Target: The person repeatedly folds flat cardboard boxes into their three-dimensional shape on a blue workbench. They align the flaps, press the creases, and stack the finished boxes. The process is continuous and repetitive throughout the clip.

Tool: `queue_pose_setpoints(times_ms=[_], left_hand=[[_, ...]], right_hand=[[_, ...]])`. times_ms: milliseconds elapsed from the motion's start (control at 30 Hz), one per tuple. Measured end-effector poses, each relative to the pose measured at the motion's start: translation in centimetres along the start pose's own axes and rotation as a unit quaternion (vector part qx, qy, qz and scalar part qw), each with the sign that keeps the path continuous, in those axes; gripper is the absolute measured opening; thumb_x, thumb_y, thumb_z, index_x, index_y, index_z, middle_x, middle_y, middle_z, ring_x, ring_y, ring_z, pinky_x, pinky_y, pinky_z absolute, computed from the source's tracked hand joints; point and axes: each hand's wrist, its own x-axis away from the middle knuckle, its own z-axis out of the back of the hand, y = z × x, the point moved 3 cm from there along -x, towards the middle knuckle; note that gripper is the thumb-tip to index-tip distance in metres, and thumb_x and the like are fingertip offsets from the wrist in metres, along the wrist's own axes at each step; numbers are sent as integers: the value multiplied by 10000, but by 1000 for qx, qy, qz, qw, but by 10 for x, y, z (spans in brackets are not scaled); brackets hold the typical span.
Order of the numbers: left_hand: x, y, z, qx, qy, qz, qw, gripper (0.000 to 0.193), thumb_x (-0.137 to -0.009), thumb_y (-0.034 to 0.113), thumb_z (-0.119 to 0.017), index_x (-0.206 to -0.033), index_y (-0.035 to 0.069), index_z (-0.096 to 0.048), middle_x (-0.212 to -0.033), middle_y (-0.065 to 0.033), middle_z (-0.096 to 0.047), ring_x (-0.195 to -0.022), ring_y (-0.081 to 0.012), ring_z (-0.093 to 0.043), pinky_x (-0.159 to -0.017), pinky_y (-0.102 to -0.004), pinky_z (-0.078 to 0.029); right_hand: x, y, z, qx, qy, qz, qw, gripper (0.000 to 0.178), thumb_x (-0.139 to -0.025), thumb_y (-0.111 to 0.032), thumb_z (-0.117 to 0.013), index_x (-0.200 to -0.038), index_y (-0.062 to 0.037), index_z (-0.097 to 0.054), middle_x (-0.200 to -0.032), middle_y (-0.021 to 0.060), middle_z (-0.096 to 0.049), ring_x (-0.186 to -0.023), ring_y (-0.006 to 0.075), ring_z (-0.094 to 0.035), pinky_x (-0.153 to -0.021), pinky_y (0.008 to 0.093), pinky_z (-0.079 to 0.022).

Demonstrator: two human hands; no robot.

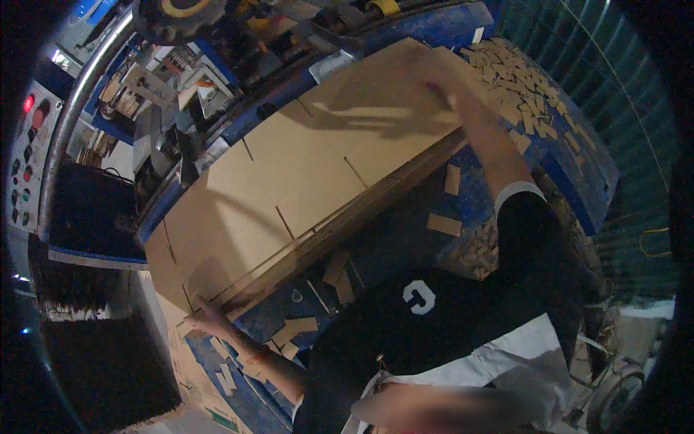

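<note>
A long stack of brown cardboard sheets (264, 177) lies slantwise across the blue machine table. Short dark slots run in from both long edges of the top sheet. At the near left corner, my left hand (210, 318) grips the stack, its thumb at the upper edge and its fingers around the end. My right arm reaches far forward, and my right hand (437, 79) is over the stack's far right end. Blur and shade hide its fingers, so its contact with the sheet cannot be made out. Shadows of the arm and machine cross the top sheet.
The machine (238, 79) stands along the stack's far side. Many small cardboard offcuts (520, 87) cover the right of the table; more scraps (296, 329) lie near my left forearm. A control panel (30, 155) with a lit red lamp is far left, a green corrugated wall (614, 94) right.
</note>
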Motion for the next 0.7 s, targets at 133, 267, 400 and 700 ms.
queue_pose_setpoints(times_ms=[133, 267, 400, 700], left_hand=[[-12, -21, -18, 113, 39, 12, 993, 859, -799, 468, -641, -1352, -107, -322, -1291, -323, -445, -1139, -432, -495, -938, -481, -414], [-24, -16, -31, 12, 24, 20, 999, 883, -786, 487, -653, -1390, -52, -300, -1323, -313, -426, -1150, -437, -494, -919, -501, -431], [-24, -15, -28, 113, 76, 53, 989, 863, -761, 514, -670, -1402, 38, -344, -1304, -301, -446, -1137, -433, -505, -866, -518, -472], [-43, -51, -28, -142, 47, -102, 983, 593, -753, 398, -702, -1298, 240, -531, -1405, -213, -340, -1162, -385, -499, -821, -503, -494]], right_hand=[[23, 96, 56, 124, 87, -147, 977, 708, -816, -578, -531, -1326, -89, -481, -1356, 157, -448, -1246, 311, -429, -1045, 416, -326], [11, 141, 57, 99, 66, -176, 977, 793, -781, -623, -561, -1336, -63, -471, -1307, 182, -504, -1207, 311, -483, -1022, 410, -362], [-14, 143, 52, 14, 41, -110, 993, 875, -738, -667, -592, -1343, -46, -466, -1262, 198, -554, -1165, 312, -534, -995, 401, -395], [-119, 164, 20, -32, -133, -155, 978, 791, -730, -695, -554, -1246, -96, -585, -1206, 188, -597, -1076, 292, -580, -921, 402, -438]])
